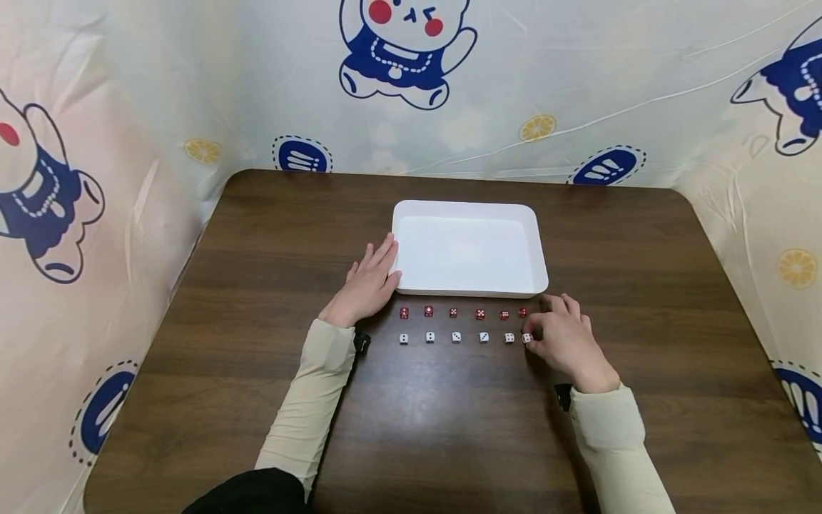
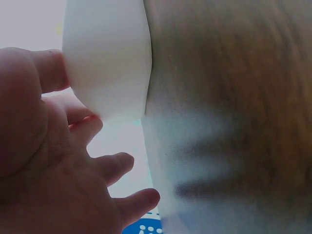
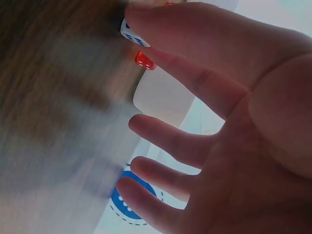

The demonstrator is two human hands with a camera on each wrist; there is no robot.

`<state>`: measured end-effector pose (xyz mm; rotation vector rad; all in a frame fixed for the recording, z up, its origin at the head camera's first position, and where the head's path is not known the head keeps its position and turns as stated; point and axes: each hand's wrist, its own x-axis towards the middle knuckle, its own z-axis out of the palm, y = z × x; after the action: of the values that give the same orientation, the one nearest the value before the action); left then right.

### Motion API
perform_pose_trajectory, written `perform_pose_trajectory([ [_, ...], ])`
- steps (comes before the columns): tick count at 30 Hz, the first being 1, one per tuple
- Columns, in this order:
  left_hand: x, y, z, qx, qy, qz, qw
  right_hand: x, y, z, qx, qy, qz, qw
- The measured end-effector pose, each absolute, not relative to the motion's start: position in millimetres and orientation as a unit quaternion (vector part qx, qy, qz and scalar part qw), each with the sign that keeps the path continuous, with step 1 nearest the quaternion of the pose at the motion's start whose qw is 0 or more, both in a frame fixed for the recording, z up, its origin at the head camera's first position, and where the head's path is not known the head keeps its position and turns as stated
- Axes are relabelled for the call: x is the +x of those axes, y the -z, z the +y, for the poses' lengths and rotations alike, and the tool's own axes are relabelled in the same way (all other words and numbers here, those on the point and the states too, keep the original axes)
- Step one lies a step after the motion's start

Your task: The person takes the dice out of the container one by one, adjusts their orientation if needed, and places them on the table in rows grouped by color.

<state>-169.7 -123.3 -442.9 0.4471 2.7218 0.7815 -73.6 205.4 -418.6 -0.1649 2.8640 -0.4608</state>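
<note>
A white rectangular tray lies on the table, and my left hand rests against its left edge with fingers extended. In the left wrist view, the thumb and a fingertip touch the tray's outer wall. At the right end of a row of white dice, my right hand pinches a white die between thumb and index finger; the other fingers are spread. Just behind that die is a red die, the last in a row of red dice along the tray's front side.
Several red dice, such as this one, form the row nearer the tray. A matching row of white dice, including this one, runs in front. The brown wooden table is bordered by a printed curtain at the back and sides.
</note>
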Motion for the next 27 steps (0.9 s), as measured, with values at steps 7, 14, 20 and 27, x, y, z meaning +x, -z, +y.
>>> perform_pose_trajectory([
  [7,-170,445,-124,0.159,-0.269,0.941,0.132,-75,418,204,-0.051,0.162,0.978,0.124],
  [14,-169,447,-123,0.156,-0.265,0.941,0.140,-72,415,205,-0.039,0.173,0.976,0.130],
  [20,-172,448,-124,0.161,-0.264,0.941,0.138,-72,407,217,-0.033,0.201,0.971,0.128],
  [27,-176,448,-134,0.164,-0.258,0.941,0.145,-76,390,242,-0.041,0.189,0.977,0.092],
])
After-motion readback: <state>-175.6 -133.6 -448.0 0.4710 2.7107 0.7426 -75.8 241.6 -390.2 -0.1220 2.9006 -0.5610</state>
